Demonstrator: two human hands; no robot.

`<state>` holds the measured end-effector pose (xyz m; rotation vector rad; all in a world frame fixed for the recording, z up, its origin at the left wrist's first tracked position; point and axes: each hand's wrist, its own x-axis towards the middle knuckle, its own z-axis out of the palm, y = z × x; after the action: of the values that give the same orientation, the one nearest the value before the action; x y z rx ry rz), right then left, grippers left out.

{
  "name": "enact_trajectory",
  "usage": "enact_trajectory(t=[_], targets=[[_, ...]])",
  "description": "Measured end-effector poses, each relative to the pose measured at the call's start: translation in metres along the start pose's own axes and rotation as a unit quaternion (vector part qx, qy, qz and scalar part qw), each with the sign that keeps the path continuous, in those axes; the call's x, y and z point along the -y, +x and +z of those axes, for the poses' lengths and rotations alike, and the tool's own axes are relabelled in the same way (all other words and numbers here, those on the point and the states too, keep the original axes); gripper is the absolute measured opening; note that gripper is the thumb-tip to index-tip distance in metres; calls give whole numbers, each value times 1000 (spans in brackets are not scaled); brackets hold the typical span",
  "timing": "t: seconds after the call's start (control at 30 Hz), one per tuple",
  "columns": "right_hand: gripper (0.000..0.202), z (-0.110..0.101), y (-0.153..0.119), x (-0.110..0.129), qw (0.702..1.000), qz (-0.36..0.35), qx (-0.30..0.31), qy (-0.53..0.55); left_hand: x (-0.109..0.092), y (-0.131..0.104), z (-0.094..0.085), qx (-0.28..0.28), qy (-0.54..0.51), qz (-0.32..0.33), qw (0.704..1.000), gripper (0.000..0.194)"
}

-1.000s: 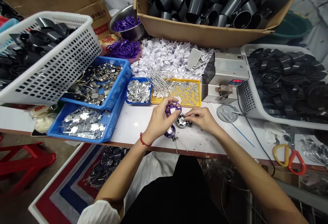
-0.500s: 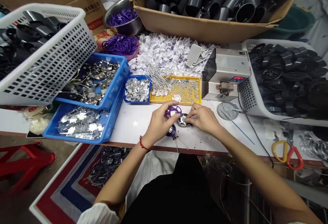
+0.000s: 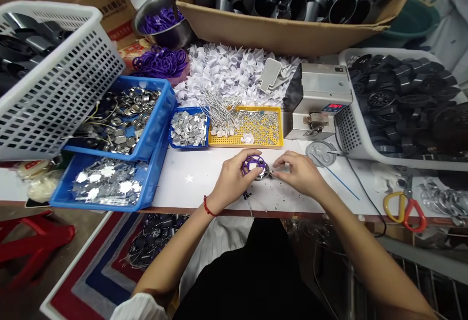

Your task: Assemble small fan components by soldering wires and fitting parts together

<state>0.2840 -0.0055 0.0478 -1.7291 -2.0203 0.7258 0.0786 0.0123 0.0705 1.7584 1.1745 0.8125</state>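
My left hand [image 3: 234, 181] is closed on a purple spoked ring [image 3: 252, 163], its thumb lying across the front of it. Behind and to the right of that ring, a round metal part [image 3: 263, 171] partly shows and overlaps it. My right hand [image 3: 302, 172] is beside the metal part's right edge, thumb and forefinger parted with a gap between them. Whether the thumb tip touches the metal part is too small to tell. Under my left hand, a small dark piece with thin pale wires [image 3: 248, 202] lies on the white table [image 3: 197, 190], mostly hidden.
Ahead are a yellow tray [image 3: 219, 141] with screws and white-plugged wires, and a blue tray [image 3: 188, 147] of metal pieces. A grey machine [image 3: 321, 90] with a red display stands right of them. Scissors [image 3: 413, 215] lie at right. Stacked blue bins [image 3: 153, 178] stand left.
My right thumb and forefinger have opened from a pinch at the metal part. My left hand has brought the purple ring over the metal part. The view has shifted slightly.
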Motion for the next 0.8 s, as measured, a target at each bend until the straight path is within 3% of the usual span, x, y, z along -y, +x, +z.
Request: enact_trajectory(t=[0.13,0.3,0.47,0.6,0.7,0.8], targets=[[22,30,-30,-20,996,22,-87,8,-2,7,7,30,29,11,999,30],[19,64,-40,-28,980,-21,-193,-51,1,12,5,49,68,19,996,32],[31,61,-54,-30,954,-79,-181,-226,10,12,7,72,128,75,986,35],[47,53,-72,-25,934,-79,-135,-321,18,10,12,83,261,91,957,34],[36,45,-79,-15,927,-66,-187,-318,22,1,11,96,335,89,933,65],[43,39,-67,1,922,-59,-279,-261,24,-12,12,102,322,58,940,97]])
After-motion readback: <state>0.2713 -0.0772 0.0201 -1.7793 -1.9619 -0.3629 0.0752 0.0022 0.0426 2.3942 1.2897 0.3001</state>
